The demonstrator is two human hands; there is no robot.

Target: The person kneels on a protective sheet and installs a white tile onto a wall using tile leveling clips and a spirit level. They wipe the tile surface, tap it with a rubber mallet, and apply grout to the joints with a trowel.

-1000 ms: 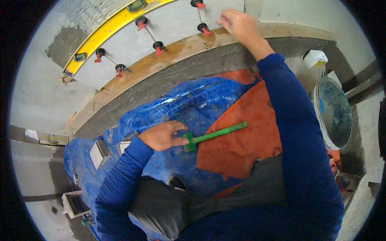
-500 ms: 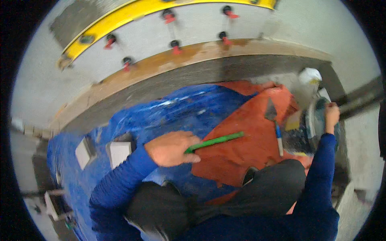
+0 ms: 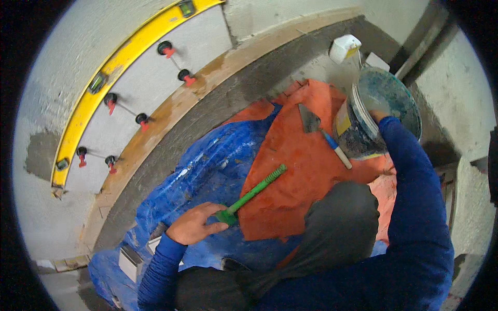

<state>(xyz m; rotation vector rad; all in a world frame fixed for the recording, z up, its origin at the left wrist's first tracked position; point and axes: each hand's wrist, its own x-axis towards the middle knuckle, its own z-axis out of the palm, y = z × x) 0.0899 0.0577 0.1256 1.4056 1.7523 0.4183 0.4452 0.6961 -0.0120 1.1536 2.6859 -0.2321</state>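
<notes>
Top-down view of two bare hands in dark blue sleeves. The left hand [image 3: 197, 225] has its thumb and forefinger apart at the head of one green hammer [image 3: 254, 192]; whether they grip it cannot be told. The hammer lies slantwise, its head over a blue sheet [image 3: 207, 173] and its ribbed handle reaching onto an orange sheet [image 3: 290, 199]. The right hand [image 3: 379, 115] reaches inside the rim of one bucket [image 3: 355, 143]; its fingers are hidden, so their state cannot be told. One trowel [image 3: 330, 141], with a grey pointed blade and a blue-and-white handle, lies on the orange sheet just beside the bucket. Behind the bucket is one white container [image 3: 342, 50].

At upper left, one yellow level [image 3: 123, 57] with three vial windows runs along a pale panel [image 3: 140, 83]. Six black knobs with red levers are counted, in three pairs, each pair joined by a thin rod. At least two white blocks [image 3: 128, 264] sit near the left sleeve.

The two sheets, creased and stained, cover the floor. A curved-looking wooden strip [image 3: 166, 106] borders the panel, beside a rough dark grey band [image 3: 135, 192]. Pale, patchy walls [image 3: 459, 83] surround the work.
</notes>
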